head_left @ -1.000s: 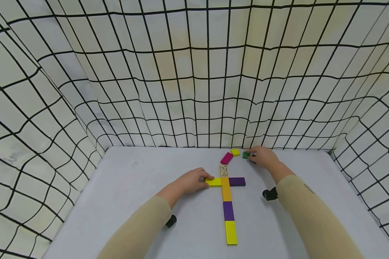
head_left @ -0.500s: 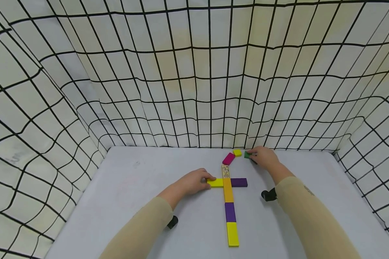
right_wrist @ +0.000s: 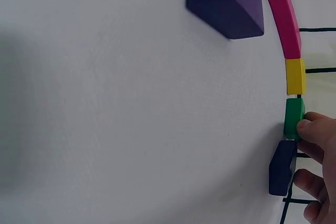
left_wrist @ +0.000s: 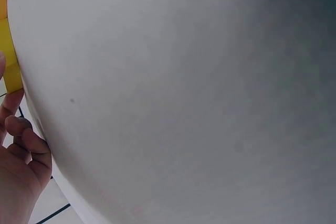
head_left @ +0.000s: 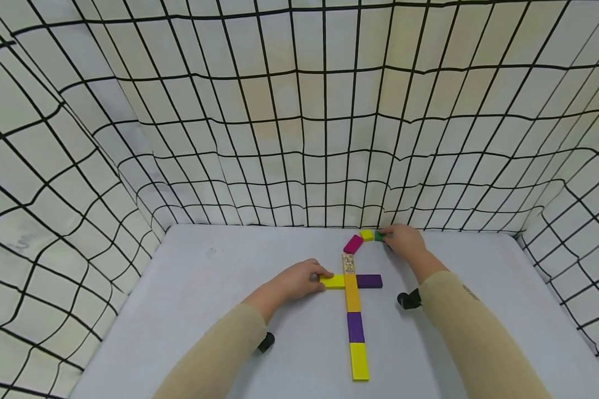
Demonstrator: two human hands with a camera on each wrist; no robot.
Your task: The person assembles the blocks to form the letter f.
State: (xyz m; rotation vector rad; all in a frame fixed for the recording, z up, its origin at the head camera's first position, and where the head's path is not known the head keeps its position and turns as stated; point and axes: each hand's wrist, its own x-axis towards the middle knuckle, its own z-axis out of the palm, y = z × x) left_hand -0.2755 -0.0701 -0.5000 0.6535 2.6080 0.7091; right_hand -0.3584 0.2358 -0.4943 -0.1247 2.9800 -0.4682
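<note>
My left hand point(head_left: 301, 278) pinches the outer end of a yellow block point(head_left: 335, 282), whose other end meets the side of an orange block point(head_left: 352, 293). Thumb and forefinger of my right hand point(head_left: 403, 242) hold a small green block point(right_wrist: 294, 117) at the far side of the table. Beside it in the right wrist view, a dark blue block point(right_wrist: 283, 168) is at the same hand's other fingers; in the head view that hand mostly covers it. A small gap parts the green block from a small yellow block point(right_wrist: 295, 76), which adjoins a magenta block point(right_wrist: 285, 22).
A patterned wooden block point(head_left: 348, 264) joins the orange one's far end. Purple point(head_left: 355, 327) and yellow point(head_left: 359, 361) blocks continue the line nearer me. Another purple block point(head_left: 369, 281) extends rightward. Black netting point(head_left: 324, 138) hangs before white walls around the white table point(head_left: 219, 255).
My right hand has slid the green block left, narrowing the gap to the small yellow block. The left hand stays on its yellow block. The head view has shifted slightly.
</note>
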